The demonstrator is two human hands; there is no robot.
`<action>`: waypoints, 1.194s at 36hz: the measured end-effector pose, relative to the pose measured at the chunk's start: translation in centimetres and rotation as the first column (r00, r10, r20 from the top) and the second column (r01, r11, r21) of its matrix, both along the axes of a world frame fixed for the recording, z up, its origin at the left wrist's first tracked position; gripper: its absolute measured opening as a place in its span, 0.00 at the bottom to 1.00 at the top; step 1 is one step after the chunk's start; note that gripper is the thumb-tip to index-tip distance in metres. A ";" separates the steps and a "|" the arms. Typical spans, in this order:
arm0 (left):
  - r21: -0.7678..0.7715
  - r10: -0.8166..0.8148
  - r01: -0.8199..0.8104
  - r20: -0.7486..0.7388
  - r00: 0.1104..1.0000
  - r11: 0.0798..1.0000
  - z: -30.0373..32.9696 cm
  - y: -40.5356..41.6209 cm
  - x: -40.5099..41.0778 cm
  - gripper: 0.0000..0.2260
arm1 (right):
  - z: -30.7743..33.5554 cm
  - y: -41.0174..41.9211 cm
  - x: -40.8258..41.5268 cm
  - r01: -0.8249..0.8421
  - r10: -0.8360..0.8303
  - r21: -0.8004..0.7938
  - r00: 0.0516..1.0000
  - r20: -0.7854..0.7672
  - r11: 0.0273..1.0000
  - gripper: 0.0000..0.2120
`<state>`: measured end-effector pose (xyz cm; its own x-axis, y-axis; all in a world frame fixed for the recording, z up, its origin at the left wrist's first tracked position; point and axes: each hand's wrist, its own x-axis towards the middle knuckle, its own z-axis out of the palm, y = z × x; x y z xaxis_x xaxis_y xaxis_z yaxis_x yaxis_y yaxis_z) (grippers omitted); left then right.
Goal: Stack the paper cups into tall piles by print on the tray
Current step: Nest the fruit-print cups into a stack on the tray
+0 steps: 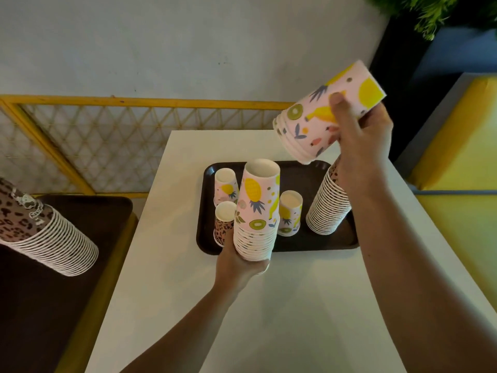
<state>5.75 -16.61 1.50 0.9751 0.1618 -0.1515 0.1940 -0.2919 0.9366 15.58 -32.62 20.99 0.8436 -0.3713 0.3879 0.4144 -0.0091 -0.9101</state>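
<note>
On a white table (pixel 295 305) sits the dark tray (pixel 317 243). Above its far-right corner, the right hand (pixel 360 146) grips a short fruit-print stack (pixel 322 114), tilted mouth-down toward the left hand's (pixel 239 265) held fruit-print pile (pixel 256 211).

L hand (pixel 236 265) grips fruit-print stack (pixel 256 211) from below, bases up, over near edge of dark tray (pixel 309 242). R hand (pixel 360 146) holds a small nested fruit-print bunch (pixel 322 114) tilted, raised above tray. On tray: tall leopard pile (pixel 326 208) at right, 2 single fruit cups (pixel 226 185) (pixel 289 212), 1 leopard cup (pixel 223 223). White table (pixel 295 305) under tray. Another leopard stack (pixel 48 232) far left.
</note>
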 end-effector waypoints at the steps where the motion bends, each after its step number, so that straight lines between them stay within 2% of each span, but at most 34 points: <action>1: -0.005 0.003 -0.003 0.005 1.000 1.000 0.0 0.1 0.0 0.41 | -0.5 -0.1 0.3 0.040 -0.040 -0.011 0.999 0.001 0.999 0.20; 4: -0.020 0.017 -0.017 0.022 1.000 1.000 0.1 0.3 0.1 0.44 | -3.3 0.1 0.7 0.156 -0.166 -0.197 0.985 -0.036 0.968 0.21; 8: -0.060 0.032 -0.031 0.026 0.999 0.998 0.0 0.7 0.4 0.43 | -8.8 0.4 0.8 0.146 -0.209 -0.407 0.971 -0.115 0.902 0.24; 13: -0.079 0.023 -0.021 0.028 0.999 0.997 0.2 0.7 0.5 0.39 | -13.3 0.4 0.8 0.105 -0.219 -0.486 0.958 -0.184 0.868 0.26; 17: -0.084 0.012 -0.011 0.010 1.000 0.996 0.3 0.5 0.6 0.39 | -14.9 0.0 0.8 0.009 -0.175 -0.546 0.952 -0.252 0.838 0.29; 20: -0.082 0.010 -0.010 -0.004 1.000 0.997 0.5 0.4 0.7 0.41 | -14.8 -0.2 0.5 -0.042 -0.132 -0.553 0.954 -0.270 0.832 0.33; 23: -0.035 0.002 -0.002 0.005 1.000 0.999 0.6 0.3 0.8 0.43 | -12.2 0.5 -0.6 -0.013 -0.069 -0.442 0.983 -0.170 0.897 0.31; 26: -0.002 0.015 -0.015 0.022 1.000 1.000 0.6 0.1 0.8 0.42 | -8.8 1.5 -2.1 -0.154 0.123 -0.347 0.986 -0.110 0.925 0.30; 29: 0.004 0.022 -0.022 0.007 1.000 1.000 0.7 -0.2 0.9 0.42 | -6.7 2.1 -3.0 -0.385 0.293 -0.442 0.919 -0.265 0.810 0.34; 31: -0.003 0.025 -0.025 0.004 1.000 1.000 0.8 -0.4 0.9 0.41 | -6.4 2.4 -3.3 -0.472 0.345 -0.461 0.877 -0.335 0.751 0.32; 35: -0.010 0.011 -0.011 0.004 1.000 1.000 1.2 -0.8 0.7 0.42 | -6.4 2.9 -3.6 -0.448 0.320 -0.502 0.890 -0.323 0.740 0.26; 43: 0.002 0.008 -0.008 0.032 0.999 1.000 1.3 -0.9 0.6 0.40 | -6.1 3.0 -4.0 -0.343 0.255 -0.527 0.938 -0.234 0.777 0.24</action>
